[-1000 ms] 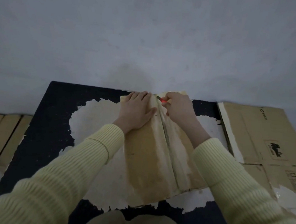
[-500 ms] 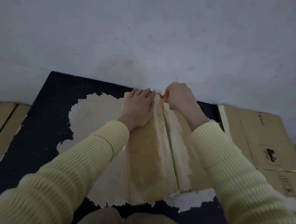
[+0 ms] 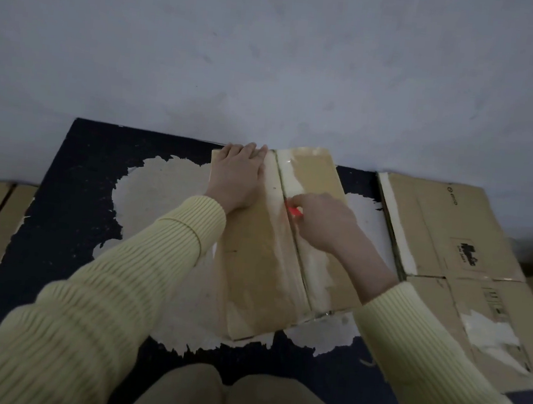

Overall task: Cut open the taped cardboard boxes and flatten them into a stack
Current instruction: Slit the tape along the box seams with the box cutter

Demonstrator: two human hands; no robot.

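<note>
The box (image 3: 250, 282) is matt brown cardboard, its seam tape (image 3: 315, 269) faintly glossy; the cutter (image 3: 295, 211) looks red plastic. The dark mat (image 3: 60, 213) is rough, coating peeled to pale patches. Sleeves (image 3: 139, 270) are ribbed knit cloth.

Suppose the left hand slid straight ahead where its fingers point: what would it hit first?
The left hand lies flat on the cardboard box, fingertips at its far edge; beyond that, probably the grey wall, though depth is unclear.

Long tan cardboard box (image 3: 261, 267) lies mid-way across a dark floor mat (image 3: 73, 181) with worn pale patches. Left hand (image 3: 236, 179) presses flat on the box's far left top; right hand (image 3: 322, 222) grips a small red cutter (image 3: 295, 211) at the taped centre seam. Flattened printed brown cardboard (image 3: 450, 254) lies along the mat's right edge.
</note>
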